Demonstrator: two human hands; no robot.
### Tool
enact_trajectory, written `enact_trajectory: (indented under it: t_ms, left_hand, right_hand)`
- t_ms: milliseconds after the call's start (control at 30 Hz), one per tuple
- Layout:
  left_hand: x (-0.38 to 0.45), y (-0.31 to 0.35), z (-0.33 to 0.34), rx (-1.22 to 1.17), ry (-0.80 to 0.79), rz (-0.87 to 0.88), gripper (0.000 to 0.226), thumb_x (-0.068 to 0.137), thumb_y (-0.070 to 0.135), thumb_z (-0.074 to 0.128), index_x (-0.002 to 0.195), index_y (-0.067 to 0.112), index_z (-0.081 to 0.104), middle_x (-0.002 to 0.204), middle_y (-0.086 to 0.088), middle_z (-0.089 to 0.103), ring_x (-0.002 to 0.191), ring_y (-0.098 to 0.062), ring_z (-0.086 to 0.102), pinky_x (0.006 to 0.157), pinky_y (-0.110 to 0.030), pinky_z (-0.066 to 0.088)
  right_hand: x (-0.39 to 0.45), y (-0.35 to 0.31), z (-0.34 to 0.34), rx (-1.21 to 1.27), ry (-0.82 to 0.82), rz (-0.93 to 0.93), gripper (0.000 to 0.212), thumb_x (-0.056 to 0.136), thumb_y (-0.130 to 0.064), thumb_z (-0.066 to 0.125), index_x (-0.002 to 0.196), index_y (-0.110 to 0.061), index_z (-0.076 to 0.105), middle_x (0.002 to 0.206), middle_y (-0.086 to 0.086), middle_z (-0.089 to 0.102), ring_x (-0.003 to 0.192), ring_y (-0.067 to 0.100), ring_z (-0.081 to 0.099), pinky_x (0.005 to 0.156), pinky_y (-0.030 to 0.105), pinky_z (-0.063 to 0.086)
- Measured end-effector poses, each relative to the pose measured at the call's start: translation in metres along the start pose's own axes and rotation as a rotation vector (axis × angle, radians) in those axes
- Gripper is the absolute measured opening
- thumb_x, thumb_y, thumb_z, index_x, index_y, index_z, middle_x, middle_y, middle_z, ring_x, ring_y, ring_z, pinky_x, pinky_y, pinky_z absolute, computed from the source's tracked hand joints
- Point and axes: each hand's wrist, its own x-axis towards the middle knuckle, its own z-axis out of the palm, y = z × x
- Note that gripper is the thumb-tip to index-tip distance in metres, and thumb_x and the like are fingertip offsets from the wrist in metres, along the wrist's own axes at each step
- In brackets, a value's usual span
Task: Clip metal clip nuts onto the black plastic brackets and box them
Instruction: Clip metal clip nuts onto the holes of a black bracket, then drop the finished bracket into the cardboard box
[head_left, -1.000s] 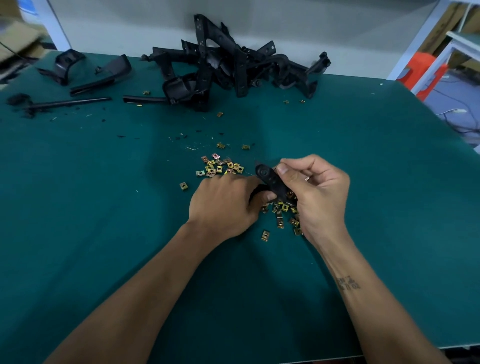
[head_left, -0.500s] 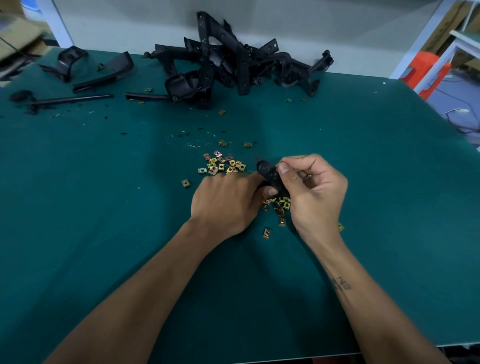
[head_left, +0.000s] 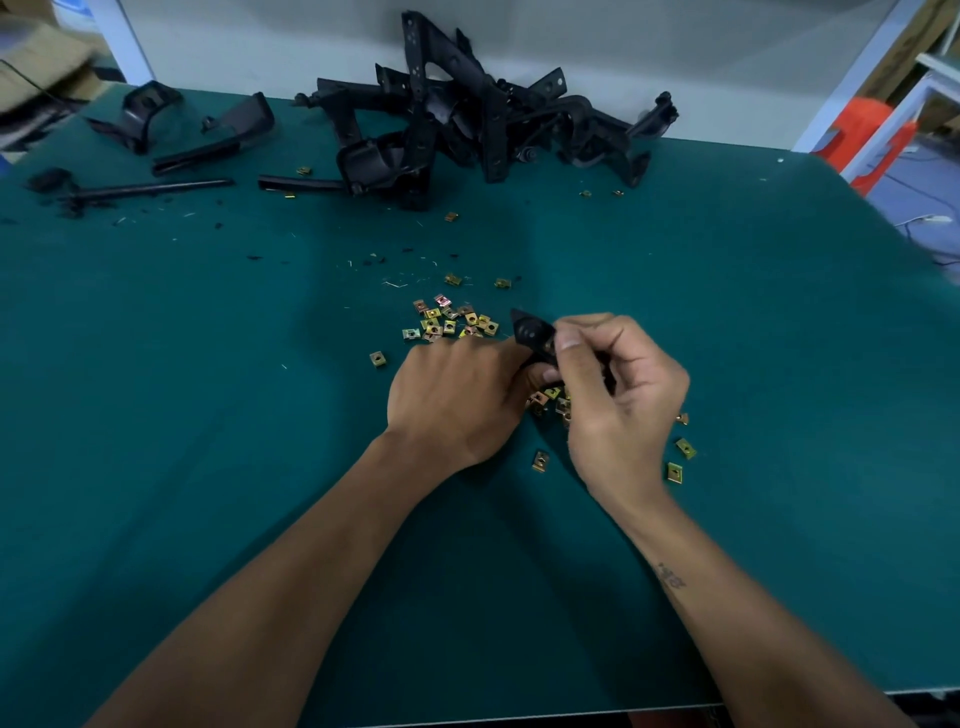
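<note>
A small black plastic bracket (head_left: 531, 332) is held just above the green table, its rounded tip pointing up and left. My right hand (head_left: 615, 400) grips it from the right, thumb pressed on its upper face. My left hand (head_left: 460, 400) holds its lower end from the left, fingers curled under it and mostly hidden. Several brass-coloured clip nuts (head_left: 451, 321) lie in a loose heap just behind my left hand. More clip nuts (head_left: 548, 400) lie under and between my hands. Whether a clip nut sits on the held bracket is hidden by my fingers.
A tangled pile of black brackets (head_left: 467, 130) lies at the table's far edge against the wall. Separate black parts (head_left: 208, 140) and a thin black rod (head_left: 150, 189) lie at the far left. Stray clip nuts (head_left: 680, 460) lie right of my right hand. No box is in view.
My right hand has shifted slightly right and turned on the bracket, uncovering clip nuts by its wrist. The left hand has stayed in place.
</note>
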Motion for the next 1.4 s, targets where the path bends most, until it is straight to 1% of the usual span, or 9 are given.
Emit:
enact_trajectory:
  t_ms: [333, 533, 667, 767, 933, 1000, 1133, 1233, 1400]
  left_hand:
    - [0.001, -0.003, 0.003, 0.012, 0.001, -0.024, 0.067, 0.095, 0.072, 0.014, 0.09, 0.025, 0.062, 0.078, -0.005, 0.069, 0.07, -0.039, 0.065, 0.055, -0.036, 0.031]
    - [0.01, -0.007, -0.006, -0.277, 0.137, -0.268, 0.051, 0.092, 0.067, 0.025, 0.082, 0.026, 0.054, 0.078, -0.009, 0.067, 0.077, -0.042, 0.062, 0.059, -0.041, 0.042]
    - [0.018, -0.013, -0.019, -0.658, 0.293, -0.409, 0.053, 0.099, 0.058, 0.042, 0.066, 0.017, 0.043, 0.055, 0.005, 0.047, 0.053, -0.019, 0.042, 0.05, -0.039, 0.035]
    - [0.025, -0.004, -0.026, -1.009, 0.391, -0.683, 0.057, 0.102, 0.056, 0.046, 0.06, 0.022, 0.03, 0.057, 0.002, 0.031, 0.056, -0.016, 0.028, 0.052, -0.037, 0.022]
    - [0.038, 0.045, -0.022, -1.391, 0.263, -0.864, 0.055, 0.105, 0.051, 0.045, 0.079, 0.008, 0.066, 0.066, -0.003, 0.067, 0.049, -0.015, 0.056, 0.048, -0.022, 0.046]
    - [0.045, 0.073, -0.019, -1.471, 0.153, -0.815, 0.045, 0.109, 0.041, 0.044, 0.102, 0.001, 0.063, 0.079, -0.005, 0.074, 0.053, -0.016, 0.062, 0.049, -0.023, 0.05]
    - [0.048, 0.137, 0.001, -1.489, -0.268, -0.569, 0.021, 0.108, 0.019, 0.046, 0.117, 0.006, 0.059, 0.105, -0.003, 0.077, 0.076, -0.023, 0.07, 0.066, -0.036, 0.055]
    - [0.033, 0.213, 0.024, -1.349, -0.436, -0.242, 0.025, 0.102, -0.001, 0.047, 0.117, 0.013, 0.061, 0.108, -0.002, 0.075, 0.085, -0.011, 0.071, 0.076, -0.027, 0.055]
    - [-0.011, 0.332, 0.053, -1.311, -0.742, -0.057, 0.031, 0.096, -0.001, 0.05, 0.105, 0.019, 0.072, 0.102, -0.005, 0.077, 0.098, -0.022, 0.072, 0.095, -0.044, 0.056]
  right_hand:
    - [0.011, -0.009, -0.003, -0.006, -0.089, 0.08, 0.029, 0.088, -0.024, 0.051, 0.09, -0.005, 0.073, 0.096, 0.018, 0.072, 0.095, 0.021, 0.068, 0.082, 0.028, 0.05]
    - [0.003, -0.009, -0.004, -0.687, -0.156, -0.462, 0.054, 0.104, -0.034, 0.038, 0.147, -0.004, 0.051, 0.16, 0.013, 0.039, 0.15, 0.035, 0.026, 0.118, 0.052, 0.026]
    - [-0.003, -0.01, 0.006, -0.639, -0.061, -0.531, 0.055, 0.1, -0.033, 0.047, 0.147, -0.005, 0.046, 0.143, 0.008, 0.048, 0.131, 0.03, 0.049, 0.102, 0.053, 0.037]
    - [-0.007, -0.015, 0.005, -0.423, -0.068, -0.244, 0.039, 0.1, -0.036, 0.052, 0.131, -0.012, 0.055, 0.093, -0.015, 0.066, 0.088, 0.007, 0.065, 0.077, 0.034, 0.048]
    - [-0.02, -0.021, -0.007, -0.473, -0.307, 0.121, 0.037, 0.098, -0.061, 0.047, 0.106, -0.027, 0.06, 0.071, -0.013, 0.064, 0.065, 0.006, 0.063, 0.058, 0.026, 0.047]
    - [-0.028, -0.022, -0.022, -0.385, -0.139, 0.179, 0.028, 0.102, -0.048, 0.049, 0.115, -0.026, 0.06, 0.08, -0.014, 0.068, 0.069, 0.004, 0.065, 0.062, 0.021, 0.05]
    - [-0.037, -0.028, -0.072, -0.105, 0.388, 0.404, 0.036, 0.097, -0.032, 0.052, 0.131, -0.024, 0.061, 0.119, 0.012, 0.072, 0.106, 0.032, 0.069, 0.098, 0.059, 0.053]
    - [-0.049, -0.037, -0.124, -0.014, 0.798, 0.341, 0.033, 0.098, -0.021, 0.056, 0.13, -0.015, 0.062, 0.126, 0.01, 0.07, 0.117, 0.025, 0.066, 0.109, 0.05, 0.048]
    - [-0.09, -0.055, -0.234, 0.117, 1.343, 0.284, 0.028, 0.097, 0.011, 0.046, 0.105, -0.008, 0.065, 0.088, 0.013, 0.073, 0.071, 0.011, 0.069, 0.071, 0.022, 0.055]
